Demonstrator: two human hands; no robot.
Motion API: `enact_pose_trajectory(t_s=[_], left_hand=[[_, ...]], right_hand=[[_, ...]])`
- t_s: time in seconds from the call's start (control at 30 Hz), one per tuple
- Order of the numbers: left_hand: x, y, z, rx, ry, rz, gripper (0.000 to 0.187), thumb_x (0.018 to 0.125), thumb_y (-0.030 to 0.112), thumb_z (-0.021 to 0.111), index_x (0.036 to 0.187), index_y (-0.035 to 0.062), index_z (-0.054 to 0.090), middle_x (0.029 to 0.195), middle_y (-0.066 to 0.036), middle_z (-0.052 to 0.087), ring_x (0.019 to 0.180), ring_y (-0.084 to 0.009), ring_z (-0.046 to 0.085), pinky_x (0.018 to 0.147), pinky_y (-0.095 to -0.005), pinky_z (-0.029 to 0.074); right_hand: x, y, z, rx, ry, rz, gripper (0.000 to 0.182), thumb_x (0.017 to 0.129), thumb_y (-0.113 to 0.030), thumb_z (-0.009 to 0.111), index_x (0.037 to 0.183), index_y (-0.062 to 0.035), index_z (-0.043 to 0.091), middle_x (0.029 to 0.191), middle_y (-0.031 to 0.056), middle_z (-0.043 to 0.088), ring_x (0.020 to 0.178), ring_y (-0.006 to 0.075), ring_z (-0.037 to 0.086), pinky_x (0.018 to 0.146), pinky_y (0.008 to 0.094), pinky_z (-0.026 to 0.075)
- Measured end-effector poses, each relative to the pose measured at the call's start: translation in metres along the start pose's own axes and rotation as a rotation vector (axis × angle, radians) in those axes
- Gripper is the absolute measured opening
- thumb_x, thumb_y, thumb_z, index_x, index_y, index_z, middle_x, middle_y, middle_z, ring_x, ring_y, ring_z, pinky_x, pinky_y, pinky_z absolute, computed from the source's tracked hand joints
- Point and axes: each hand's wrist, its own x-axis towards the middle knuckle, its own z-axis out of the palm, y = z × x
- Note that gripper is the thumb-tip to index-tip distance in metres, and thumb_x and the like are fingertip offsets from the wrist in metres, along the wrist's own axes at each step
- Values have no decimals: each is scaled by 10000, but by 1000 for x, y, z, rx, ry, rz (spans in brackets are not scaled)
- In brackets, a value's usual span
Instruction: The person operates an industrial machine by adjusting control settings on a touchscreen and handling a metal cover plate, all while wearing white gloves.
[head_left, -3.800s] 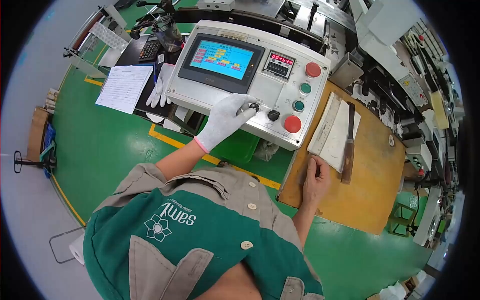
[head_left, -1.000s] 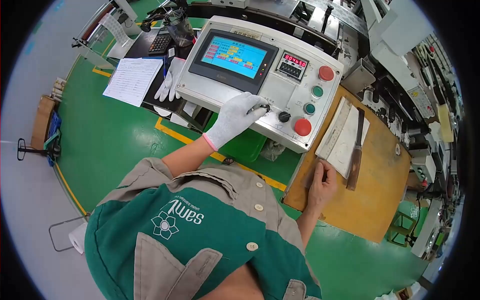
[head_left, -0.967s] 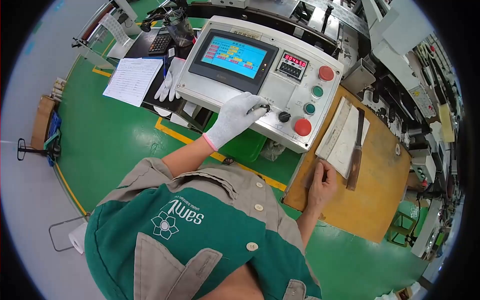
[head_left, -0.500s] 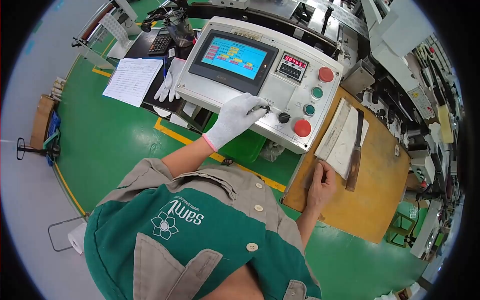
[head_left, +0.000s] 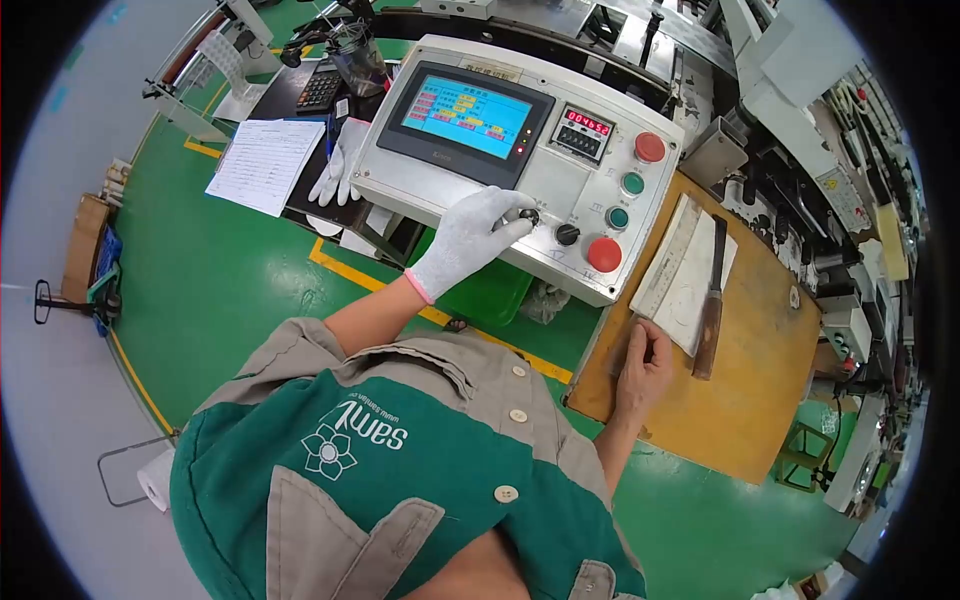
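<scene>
My left hand (head_left: pixel 470 240), in a white glove with a pink cuff, has its fingers closed on a small black knob (head_left: pixel 529 215) at the lower edge of the control panel (head_left: pixel 560 180). A second black knob (head_left: pixel 568 235) and a large red button (head_left: pixel 604 254) sit to its right. My bare right hand (head_left: pixel 643 370) rests with curled fingers on the tan tabletop (head_left: pixel 750 400), and nothing shows in it. Just beyond its fingers are a steel ruler (head_left: pixel 664 262) on white sheets and a long knife with a wooden handle (head_left: pixel 707 340).
The panel carries a blue touchscreen (head_left: pixel 470 112), a red-digit counter (head_left: pixel 586 124) and green buttons (head_left: pixel 632 183). Left of it lie a written sheet (head_left: pixel 262 165), spare white gloves (head_left: pixel 343 165) and a calculator (head_left: pixel 320 90). Machinery (head_left: pixel 790 220) borders the tabletop on the right.
The counter's last red digit has gone from 1 to 2. Both hands stay in the same places, the left one still at the knob.
</scene>
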Motion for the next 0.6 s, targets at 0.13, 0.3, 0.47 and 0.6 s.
enact_pose_trajectory(t_s=[0.13,0.3,0.47,0.6], left_hand=[[0,0,3,-2,33,34,206,862,154,699,1056,84,679,835,-83,599,712,-211,604,674,-337,503],[1,-2,4,-17,75,71,160,866,153,682,1011,85,686,793,-77,584,698,-217,586,664,-345,490],[1,0,3,12,66,67,174,867,160,681,1024,84,693,797,-78,590,718,-223,595,676,-347,496],[1,0,3,14,69,64,174,863,159,682,1023,89,694,794,-78,586,716,-226,591,672,-350,495]], right_hand=[[0,-2,-1,-23,-6,21,129,952,-93,653,1005,19,689,884,45,631,801,125,563,733,256,468],[0,-1,-3,-38,-23,-2,134,966,-86,641,1038,18,684,925,12,636,836,86,556,753,224,464],[0,4,-3,-21,-30,-14,143,971,-92,635,1041,23,681,935,20,645,852,92,570,774,230,471],[0,2,-3,-24,-31,-2,145,970,-96,639,1043,21,681,940,22,648,857,95,574,778,234,473]])
